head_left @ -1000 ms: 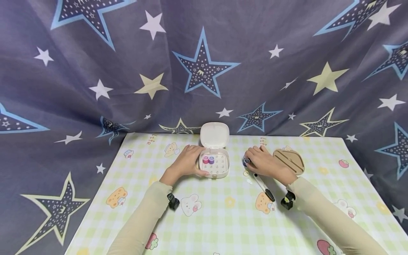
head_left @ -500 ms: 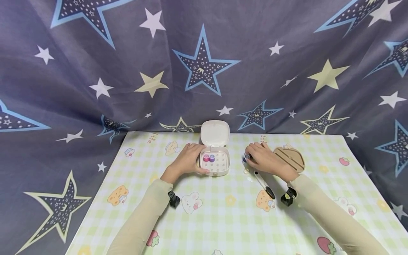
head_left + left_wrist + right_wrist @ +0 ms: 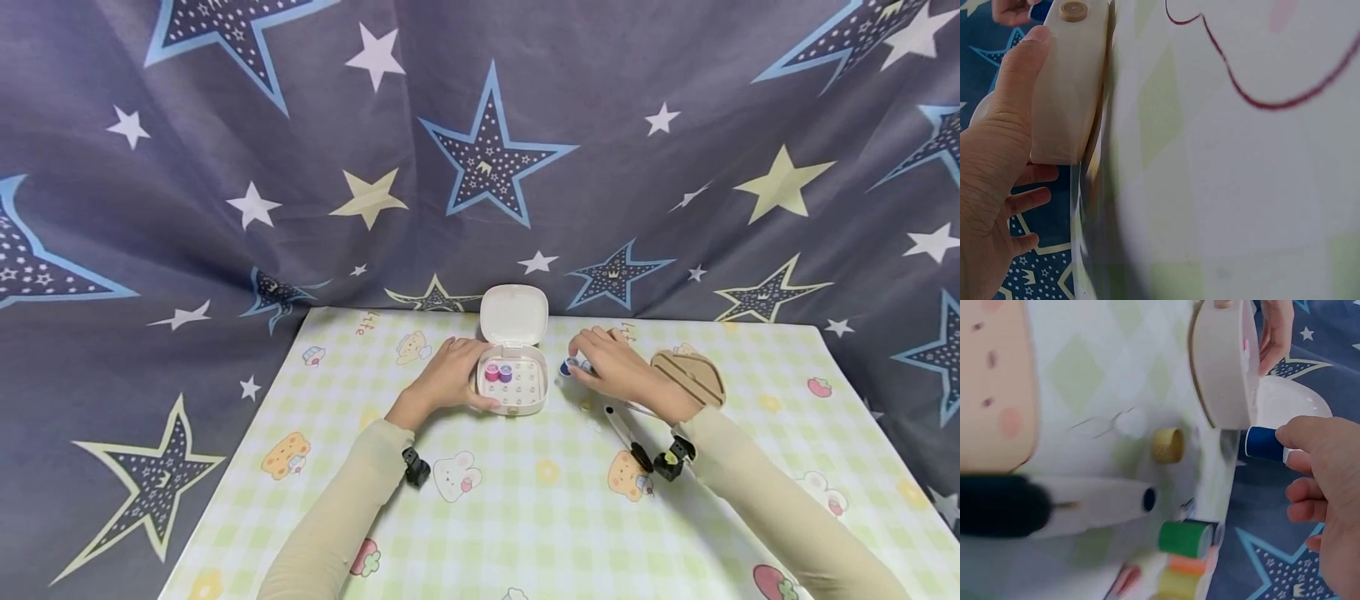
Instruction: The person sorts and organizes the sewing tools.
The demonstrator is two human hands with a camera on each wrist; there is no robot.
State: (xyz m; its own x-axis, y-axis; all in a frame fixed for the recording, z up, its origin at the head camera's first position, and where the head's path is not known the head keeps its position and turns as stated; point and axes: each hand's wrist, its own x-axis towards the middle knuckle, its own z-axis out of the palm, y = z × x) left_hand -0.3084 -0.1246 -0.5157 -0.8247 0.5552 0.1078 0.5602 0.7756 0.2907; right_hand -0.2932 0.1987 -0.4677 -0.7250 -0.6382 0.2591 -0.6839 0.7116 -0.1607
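My left hand (image 3: pixel 448 375) grips the left side of a white sewing box (image 3: pixel 514 409), thumb along its front wall near a round tan button (image 3: pixel 1073 11). The box's lid (image 3: pixel 514 314) stands raised at the back. Inside, a pink thread spool (image 3: pixel 492 372) and a purple thread spool (image 3: pixel 506 373) sit side by side among rows of small pegs. To the right of the box, my right hand (image 3: pixel 611 367) pinches a blue thread spool (image 3: pixel 1264 444) between thumb and fingers, raised off the table. Its other fingers are loosely bent.
A gold thimble (image 3: pixel 1168 445) lies below the right hand, near a white tool with a black end (image 3: pixel 627 437). Green (image 3: pixel 1182 539) and yellow thread spools (image 3: pixel 1179 584) lie partly under that hand. A tan divided tray (image 3: pixel 693 377) is at the right. A starry curtain (image 3: pixel 480 250) hangs behind.
My right hand has lifted the blue spool and moved a little left, closer to the box. The left hand keeps its grip on the box. The head view has shifted slightly.
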